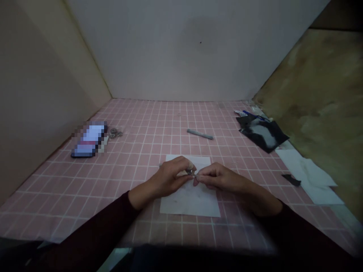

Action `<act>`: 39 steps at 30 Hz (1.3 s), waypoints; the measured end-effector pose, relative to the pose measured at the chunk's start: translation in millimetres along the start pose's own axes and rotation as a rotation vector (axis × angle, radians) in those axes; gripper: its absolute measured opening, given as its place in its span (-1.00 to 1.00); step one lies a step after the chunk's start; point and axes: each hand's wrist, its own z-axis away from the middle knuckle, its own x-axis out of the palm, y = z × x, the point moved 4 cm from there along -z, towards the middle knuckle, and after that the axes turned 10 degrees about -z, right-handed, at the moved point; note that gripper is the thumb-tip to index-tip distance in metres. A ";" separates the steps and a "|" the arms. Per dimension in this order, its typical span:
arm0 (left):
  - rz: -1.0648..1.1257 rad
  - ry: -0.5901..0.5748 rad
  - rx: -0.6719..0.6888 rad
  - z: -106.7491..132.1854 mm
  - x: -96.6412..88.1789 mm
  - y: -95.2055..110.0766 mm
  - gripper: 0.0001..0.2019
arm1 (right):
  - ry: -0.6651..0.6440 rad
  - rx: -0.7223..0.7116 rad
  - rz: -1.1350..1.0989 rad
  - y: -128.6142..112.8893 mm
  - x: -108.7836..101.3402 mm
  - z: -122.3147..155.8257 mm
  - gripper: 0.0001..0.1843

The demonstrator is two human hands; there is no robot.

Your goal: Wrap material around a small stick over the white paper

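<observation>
Above a white sheet of paper (188,204), my two hands meet with fingertips almost touching. My left hand (174,175) is curled, thumb and fingers pinched round a small, greyish, shiny piece (193,174) whose kind I cannot make out. From the other side my right hand (218,176) pinches at the same spot, its fingers folded closed. What lies between the right fingertips is too small and partly hidden to name. A grey stick-like bar (200,134) lies on the pink checked tablecloth beyond the paper.
At left a phone (89,139) with a lit, pixelated screen stands near small coiled metallic items (115,133). To the right are a black sheet (262,134) with whitish residue, a blue pen (255,115), white papers (309,175) and a black scrap (291,180). Walls enclose the table's back and sides.
</observation>
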 end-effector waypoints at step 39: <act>0.535 0.011 -0.418 0.4 10.2 -22.1 -0.80 | 0.401 -0.179 0.486 -1.6 1.6 5.6 -0.70</act>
